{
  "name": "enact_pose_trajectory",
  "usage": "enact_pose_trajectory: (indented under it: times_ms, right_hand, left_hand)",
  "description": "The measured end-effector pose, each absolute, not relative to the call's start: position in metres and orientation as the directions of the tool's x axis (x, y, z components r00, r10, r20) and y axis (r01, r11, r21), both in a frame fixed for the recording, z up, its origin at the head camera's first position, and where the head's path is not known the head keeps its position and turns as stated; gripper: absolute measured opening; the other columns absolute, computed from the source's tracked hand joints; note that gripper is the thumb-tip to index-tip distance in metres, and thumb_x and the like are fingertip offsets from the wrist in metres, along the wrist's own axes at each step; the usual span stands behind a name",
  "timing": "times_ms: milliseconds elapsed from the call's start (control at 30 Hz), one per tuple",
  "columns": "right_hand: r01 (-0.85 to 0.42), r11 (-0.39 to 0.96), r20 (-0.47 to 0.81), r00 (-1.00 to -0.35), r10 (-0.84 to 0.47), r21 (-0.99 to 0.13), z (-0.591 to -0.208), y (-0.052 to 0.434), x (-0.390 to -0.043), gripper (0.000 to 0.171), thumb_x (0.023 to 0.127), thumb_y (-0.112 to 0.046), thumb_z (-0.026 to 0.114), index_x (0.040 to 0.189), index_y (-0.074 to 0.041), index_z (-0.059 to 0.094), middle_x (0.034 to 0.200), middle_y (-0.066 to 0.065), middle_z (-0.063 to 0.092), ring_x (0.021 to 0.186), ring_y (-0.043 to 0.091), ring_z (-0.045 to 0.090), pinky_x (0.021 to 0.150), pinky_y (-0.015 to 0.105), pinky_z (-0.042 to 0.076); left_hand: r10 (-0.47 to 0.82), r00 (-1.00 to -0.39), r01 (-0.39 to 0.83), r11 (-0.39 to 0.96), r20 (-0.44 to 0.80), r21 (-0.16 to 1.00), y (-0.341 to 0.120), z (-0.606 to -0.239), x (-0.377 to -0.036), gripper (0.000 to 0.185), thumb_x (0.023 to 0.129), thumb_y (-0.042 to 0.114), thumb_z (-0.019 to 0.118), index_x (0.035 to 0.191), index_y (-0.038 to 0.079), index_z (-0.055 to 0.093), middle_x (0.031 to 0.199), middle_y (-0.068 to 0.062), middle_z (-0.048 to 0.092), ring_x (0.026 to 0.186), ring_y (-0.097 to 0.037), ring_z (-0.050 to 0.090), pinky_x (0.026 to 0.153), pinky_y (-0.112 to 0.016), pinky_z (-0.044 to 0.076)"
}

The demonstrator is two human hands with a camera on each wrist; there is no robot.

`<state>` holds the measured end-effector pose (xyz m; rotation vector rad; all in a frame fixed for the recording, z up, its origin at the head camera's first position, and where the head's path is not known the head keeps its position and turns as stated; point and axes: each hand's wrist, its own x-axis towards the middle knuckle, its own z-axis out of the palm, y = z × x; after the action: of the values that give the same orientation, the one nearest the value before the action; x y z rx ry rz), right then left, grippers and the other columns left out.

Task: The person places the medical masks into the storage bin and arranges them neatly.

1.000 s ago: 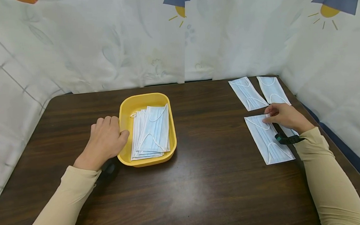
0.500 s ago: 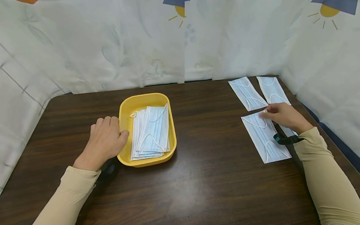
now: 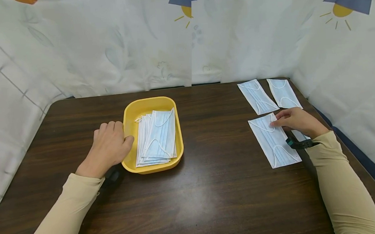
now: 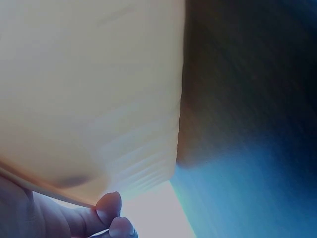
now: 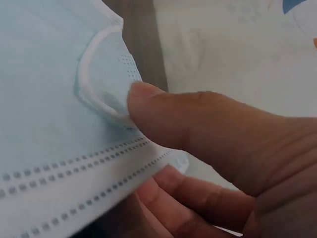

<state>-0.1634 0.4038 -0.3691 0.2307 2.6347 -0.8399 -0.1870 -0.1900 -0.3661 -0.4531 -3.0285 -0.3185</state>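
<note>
My left hand [image 3: 110, 144] grips the left rim of a yellow plastic tub [image 3: 179, 131], thumb over the inner side. Its fingertips [image 4: 110, 206] show against the tub's pale-looking wall [image 4: 94, 89] in the left wrist view. A stack of blue pleated face masks [image 3: 158, 139] with white ear loops lies in the tub. On the right, my right hand [image 3: 297, 121] pinches one face mask [image 3: 273, 144] at its upper right corner. In the right wrist view the thumb [image 5: 163, 114] presses on top by the ear loop [image 5: 86, 74], with fingers curled underneath.
Two face masks lie flat at the back right, a left one [image 3: 259, 97] and a right one [image 3: 284, 92]. Another mask [image 3: 300, 136] is mostly hidden under my right hand and wrist. The dark wooden table [image 3: 194, 194] meets white printed curtains [image 3: 123, 46] behind.
The pinched face mask has slid left and slightly away from me, over the table, with the thumb shifting a little left. The left hand and the tub have stayed in place.
</note>
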Motion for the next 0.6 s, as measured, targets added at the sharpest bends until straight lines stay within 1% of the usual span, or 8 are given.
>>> enact_pose_trajectory:
  times_ms: [67,133,167,233,333,400,500,600]
  right_hand:
    - [0.248,0.810,-0.392,-0.920,0.025,-0.531,-0.3694,0.4050,-0.1629,0.065,0.092,-0.047,0.073,0.132,0.003,0.060,0.130,0.023,0.062,0.110,0.029,0.062,0.096,0.046,0.057]
    - [0.232,0.809,-0.393,-0.920,0.002,-0.540,-0.3696,0.4065,-0.1627,0.063,0.093,-0.044,0.073,0.132,0.003,0.060,0.129,0.021,0.064,0.110,0.028,0.063,0.099,0.048,0.057]
    - [0.226,0.805,-0.394,-0.919,-0.010,-0.548,-0.3701,0.4071,-0.1629,0.061,0.093,-0.042,0.073,0.133,0.003,0.061,0.128,0.019,0.065,0.109,0.026,0.063,0.098,0.045,0.057]
    - [0.221,0.795,-0.397,-0.917,-0.027,-0.564,-0.3706,0.4083,-0.1633,0.057,0.094,-0.037,0.073,0.134,0.002,0.060,0.123,0.015,0.068,0.106,0.021,0.064,0.094,0.037,0.058]
    - [0.224,0.771,-0.404,-0.913,-0.048,-0.597,-0.3708,0.4093,-0.1637,0.050,0.094,-0.029,0.073,0.133,0.002,0.061,0.115,0.007,0.069,0.099,0.014,0.064,0.086,0.024,0.056]
    - [0.220,0.758,-0.403,-0.913,-0.060,-0.613,-0.3709,0.4098,-0.1636,0.047,0.094,-0.025,0.074,0.131,0.001,0.061,0.111,0.003,0.068,0.097,0.012,0.063,0.083,0.020,0.055]
    - [0.212,0.741,-0.397,-0.914,-0.080,-0.637,-0.3708,0.4093,-0.1632,0.044,0.094,-0.024,0.074,0.128,0.000,0.062,0.109,0.003,0.066,0.096,0.012,0.064,0.084,0.022,0.057]
    - [0.210,0.736,-0.392,-0.916,-0.081,-0.643,-0.3708,0.4076,-0.1627,0.043,0.095,-0.026,0.073,0.128,-0.002,0.061,0.112,0.006,0.066,0.098,0.016,0.065,0.088,0.031,0.060]
  left_hand:
    - [0.283,-0.955,0.296,0.935,0.095,0.195,-0.1901,-0.3662,-0.1870,0.028,0.093,0.023,0.043,0.091,-0.004,0.050,0.082,-0.016,0.046,0.080,-0.036,0.041,0.068,-0.041,0.030]
    - [0.283,-0.954,0.297,0.935,0.098,0.196,-0.1902,-0.3663,-0.1870,0.028,0.093,0.023,0.043,0.090,-0.004,0.050,0.082,-0.016,0.046,0.079,-0.036,0.041,0.068,-0.041,0.030]
    - [0.284,-0.954,0.298,0.934,0.099,0.196,-0.1902,-0.3664,-0.1870,0.028,0.093,0.023,0.043,0.090,-0.004,0.050,0.082,-0.016,0.046,0.080,-0.036,0.041,0.068,-0.041,0.030]
    - [0.285,-0.953,0.300,0.933,0.101,0.198,-0.1903,-0.3665,-0.1870,0.028,0.093,0.023,0.043,0.090,-0.004,0.050,0.082,-0.016,0.046,0.080,-0.036,0.041,0.068,-0.041,0.030]
    - [0.287,-0.952,0.303,0.932,0.106,0.198,-0.1905,-0.3667,-0.1871,0.028,0.093,0.023,0.043,0.090,-0.004,0.050,0.082,-0.016,0.046,0.079,-0.036,0.041,0.068,-0.041,0.030]
    - [0.287,-0.952,0.304,0.932,0.110,0.198,-0.1907,-0.3670,-0.1870,0.027,0.093,0.023,0.043,0.089,-0.003,0.050,0.081,-0.016,0.046,0.079,-0.035,0.041,0.068,-0.041,0.030]
    - [0.287,-0.951,0.306,0.931,0.116,0.198,-0.1910,-0.3675,-0.1870,0.026,0.093,0.022,0.043,0.088,-0.003,0.049,0.081,-0.016,0.046,0.078,-0.035,0.041,0.067,-0.041,0.030]
    - [0.289,-0.950,0.308,0.930,0.120,0.199,-0.1911,-0.3679,-0.1871,0.026,0.093,0.022,0.043,0.087,-0.003,0.049,0.081,-0.016,0.047,0.078,-0.035,0.041,0.067,-0.041,0.030]
